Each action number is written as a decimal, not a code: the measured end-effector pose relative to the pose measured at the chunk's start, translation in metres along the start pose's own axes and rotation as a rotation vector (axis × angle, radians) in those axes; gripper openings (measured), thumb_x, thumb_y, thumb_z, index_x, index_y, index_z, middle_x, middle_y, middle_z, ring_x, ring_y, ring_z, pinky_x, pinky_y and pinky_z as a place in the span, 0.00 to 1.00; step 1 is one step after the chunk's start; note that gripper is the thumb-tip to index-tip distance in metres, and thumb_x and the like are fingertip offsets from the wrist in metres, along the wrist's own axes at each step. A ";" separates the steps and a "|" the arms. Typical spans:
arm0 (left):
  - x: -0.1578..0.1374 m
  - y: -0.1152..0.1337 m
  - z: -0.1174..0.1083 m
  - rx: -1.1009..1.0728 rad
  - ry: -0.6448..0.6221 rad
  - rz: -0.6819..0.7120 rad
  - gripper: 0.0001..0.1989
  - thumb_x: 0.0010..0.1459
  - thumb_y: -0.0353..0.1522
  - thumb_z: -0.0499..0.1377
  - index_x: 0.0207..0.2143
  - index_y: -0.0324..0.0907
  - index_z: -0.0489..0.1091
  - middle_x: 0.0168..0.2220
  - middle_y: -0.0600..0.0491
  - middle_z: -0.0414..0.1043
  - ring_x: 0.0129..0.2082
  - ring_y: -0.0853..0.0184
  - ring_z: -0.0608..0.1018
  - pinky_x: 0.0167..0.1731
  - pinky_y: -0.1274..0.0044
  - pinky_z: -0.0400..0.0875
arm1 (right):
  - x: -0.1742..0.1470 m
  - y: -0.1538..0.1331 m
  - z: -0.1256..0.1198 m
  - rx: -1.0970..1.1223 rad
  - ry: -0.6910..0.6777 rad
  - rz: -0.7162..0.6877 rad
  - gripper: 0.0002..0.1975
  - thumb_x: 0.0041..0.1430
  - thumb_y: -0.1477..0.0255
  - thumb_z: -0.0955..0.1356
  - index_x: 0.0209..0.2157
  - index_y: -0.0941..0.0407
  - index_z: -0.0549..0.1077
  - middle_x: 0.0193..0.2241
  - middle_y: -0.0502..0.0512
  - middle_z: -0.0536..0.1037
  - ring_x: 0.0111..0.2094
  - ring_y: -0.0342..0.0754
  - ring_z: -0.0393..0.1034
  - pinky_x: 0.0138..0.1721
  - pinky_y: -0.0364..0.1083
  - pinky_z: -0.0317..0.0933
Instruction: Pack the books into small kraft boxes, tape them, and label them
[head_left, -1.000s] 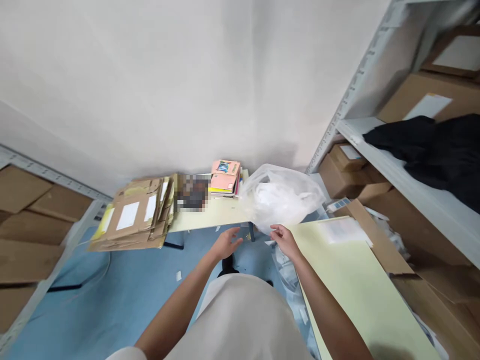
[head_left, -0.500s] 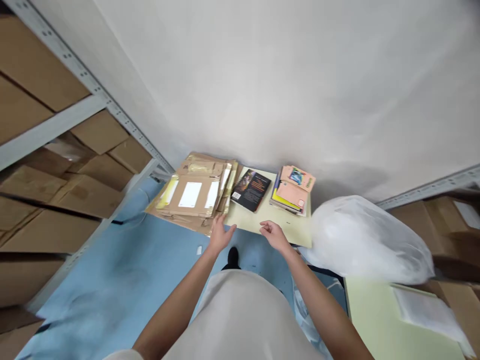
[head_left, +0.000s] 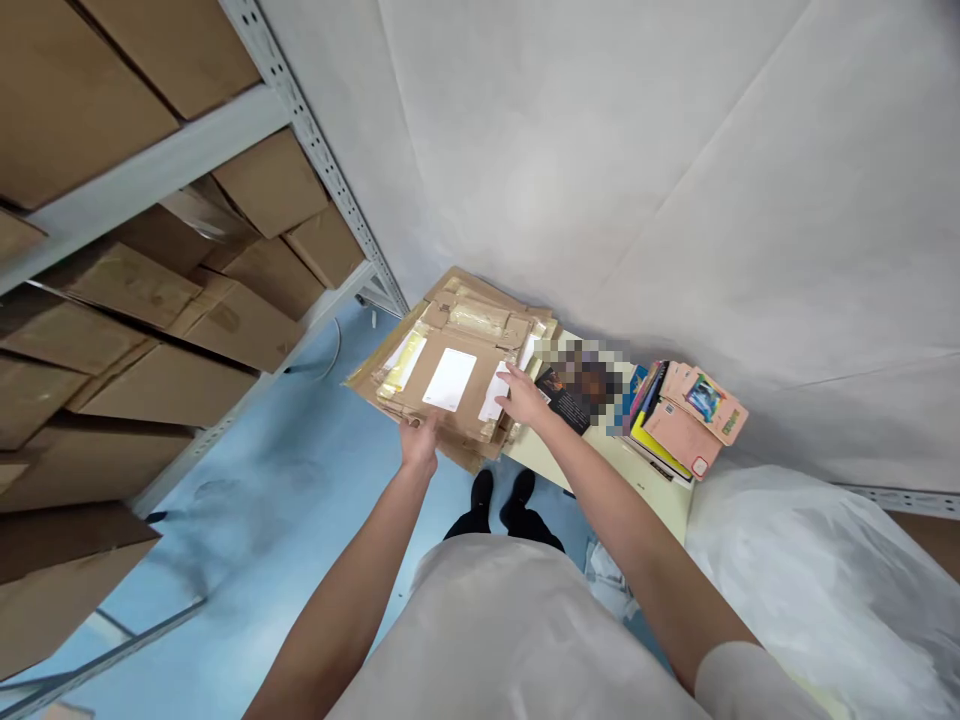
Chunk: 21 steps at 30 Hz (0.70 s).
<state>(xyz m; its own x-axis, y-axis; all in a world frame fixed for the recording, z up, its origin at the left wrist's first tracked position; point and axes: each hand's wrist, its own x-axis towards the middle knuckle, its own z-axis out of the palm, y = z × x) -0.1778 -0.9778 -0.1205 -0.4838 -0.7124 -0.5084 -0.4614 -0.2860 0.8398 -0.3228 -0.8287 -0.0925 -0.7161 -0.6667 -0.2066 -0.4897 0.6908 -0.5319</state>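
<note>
A stack of flattened cardboard (head_left: pixel 484 385) with white labels and clear tape lies on the left end of a pale yellow table. My left hand (head_left: pixel 420 442) is closed on its front edge, the thumb on top and the other fingers hidden beneath. Over the right edge, my right hand (head_left: pixel 523 395) rests its parted fingers on a white label, holding nothing. Just right of that hand lies a dark book (head_left: pixel 564 400), partly blurred out. Further right is a pile of books (head_left: pixel 679 435) with pink covers on top.
Shelving (head_left: pixel 322 120) packed with cardboard boxes (head_left: pixel 232 310) stands on the left. A white wall (head_left: pixel 570 160) rises behind the table (head_left: pixel 671 497). On the right bulges a large translucent plastic bag (head_left: pixel 817 570). Blue floor (head_left: pixel 300 500) shows below.
Both hands have moved onto the cardboard stack, the left closing on its front edge and the right reaching its right edge. The view has turned left.
</note>
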 end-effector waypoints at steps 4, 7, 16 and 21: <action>0.005 0.013 -0.002 -0.128 0.086 -0.139 0.14 0.56 0.34 0.56 0.44 0.41 0.60 0.50 0.45 0.69 0.47 0.62 0.74 0.36 0.73 0.72 | 0.041 -0.005 -0.013 -0.158 -0.114 -0.088 0.31 0.52 0.69 0.70 0.58 0.59 0.62 0.62 0.65 0.57 0.63 0.59 0.47 0.60 0.57 0.44; 0.006 0.021 -0.001 -0.195 0.128 -0.182 0.12 0.54 0.34 0.58 0.41 0.43 0.63 0.48 0.47 0.70 0.45 0.62 0.75 0.35 0.73 0.72 | 0.057 -0.010 -0.012 -0.235 -0.175 -0.130 0.36 0.50 0.63 0.70 0.59 0.57 0.59 0.62 0.64 0.57 0.63 0.61 0.46 0.60 0.61 0.41; 0.008 0.023 0.007 -0.226 0.268 -0.206 0.11 0.52 0.33 0.59 0.38 0.42 0.64 0.40 0.49 0.72 0.39 0.64 0.76 0.35 0.71 0.71 | 0.033 -0.012 0.014 -0.318 -0.221 -0.318 0.39 0.48 0.57 0.70 0.59 0.58 0.59 0.61 0.69 0.56 0.61 0.63 0.49 0.58 0.61 0.41; 0.013 0.015 0.016 -0.155 0.283 -0.129 0.13 0.52 0.37 0.59 0.38 0.42 0.63 0.39 0.48 0.72 0.40 0.62 0.76 0.35 0.70 0.71 | 0.068 -0.009 -0.009 -0.233 -0.258 -0.353 0.25 0.55 0.65 0.67 0.54 0.57 0.66 0.50 0.65 0.70 0.52 0.61 0.61 0.54 0.57 0.50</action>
<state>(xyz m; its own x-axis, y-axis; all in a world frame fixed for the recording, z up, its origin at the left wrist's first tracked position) -0.2029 -0.9817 -0.1176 -0.1937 -0.8071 -0.5577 -0.3763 -0.4638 0.8020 -0.3712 -0.8775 -0.0940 -0.3542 -0.8985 -0.2591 -0.7994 0.4348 -0.4147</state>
